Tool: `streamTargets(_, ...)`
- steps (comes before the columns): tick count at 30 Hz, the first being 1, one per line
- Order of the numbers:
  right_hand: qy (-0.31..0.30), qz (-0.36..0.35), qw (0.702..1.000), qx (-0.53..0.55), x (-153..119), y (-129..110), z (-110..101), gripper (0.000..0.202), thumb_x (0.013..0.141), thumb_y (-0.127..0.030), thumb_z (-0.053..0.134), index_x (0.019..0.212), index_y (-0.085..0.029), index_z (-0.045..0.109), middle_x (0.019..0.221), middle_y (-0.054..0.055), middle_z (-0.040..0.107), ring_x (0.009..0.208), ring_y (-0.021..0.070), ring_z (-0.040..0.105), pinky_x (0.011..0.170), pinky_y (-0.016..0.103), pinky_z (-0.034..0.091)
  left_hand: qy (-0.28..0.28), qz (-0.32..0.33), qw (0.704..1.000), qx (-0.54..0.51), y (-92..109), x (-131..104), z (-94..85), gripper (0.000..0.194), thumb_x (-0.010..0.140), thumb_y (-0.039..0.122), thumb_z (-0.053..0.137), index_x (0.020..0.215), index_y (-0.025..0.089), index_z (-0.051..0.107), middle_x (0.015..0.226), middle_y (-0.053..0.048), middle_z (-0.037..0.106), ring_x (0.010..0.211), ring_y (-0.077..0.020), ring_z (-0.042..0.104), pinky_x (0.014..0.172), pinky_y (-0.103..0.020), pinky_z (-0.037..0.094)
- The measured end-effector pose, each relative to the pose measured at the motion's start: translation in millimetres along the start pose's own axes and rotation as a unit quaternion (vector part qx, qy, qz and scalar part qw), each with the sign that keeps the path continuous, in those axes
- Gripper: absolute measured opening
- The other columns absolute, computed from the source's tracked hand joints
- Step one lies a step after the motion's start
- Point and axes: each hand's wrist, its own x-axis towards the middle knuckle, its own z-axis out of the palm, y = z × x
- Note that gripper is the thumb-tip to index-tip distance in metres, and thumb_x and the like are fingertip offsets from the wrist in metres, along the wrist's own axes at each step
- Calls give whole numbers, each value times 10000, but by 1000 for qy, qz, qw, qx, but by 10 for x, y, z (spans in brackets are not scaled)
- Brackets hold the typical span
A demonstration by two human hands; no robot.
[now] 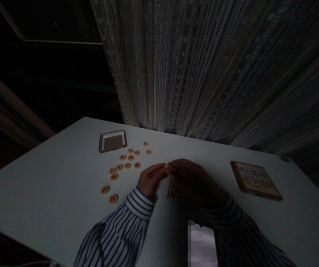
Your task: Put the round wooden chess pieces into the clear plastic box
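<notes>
A round Chinese chess piece with a red character is between my two hands. My left hand pinches it from the left with thumb and fingers. My right hand, in deep shadow, curls in from the other side, its fingertips at the same piece; its thumb is hidden. Below the right hand lies a dark patterned block or box, mostly covered and too dim to make out. Left of my hands, several loose Chinese chess pieces with red characters lie scattered on the white table.
A shallow rectangular tray-like lid lies at the back left. On the right is a flat box with a printed picture. A striped curtain hangs behind the table's far edge. A bright pixelated patch shows near my right sleeve.
</notes>
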Motion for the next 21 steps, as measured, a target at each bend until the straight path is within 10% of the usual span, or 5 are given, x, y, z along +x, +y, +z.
streamTargets(21,1,4,1000,-8,-16,22,37,254,885,-310,439,1088,-212,557,983,53,648,893,153,584,776,300,484,-20,-2,1000,-24,-43,8,-6,318,521,308,795,784,152,705,752,-45,720,687,-135,639,678,-245,505)
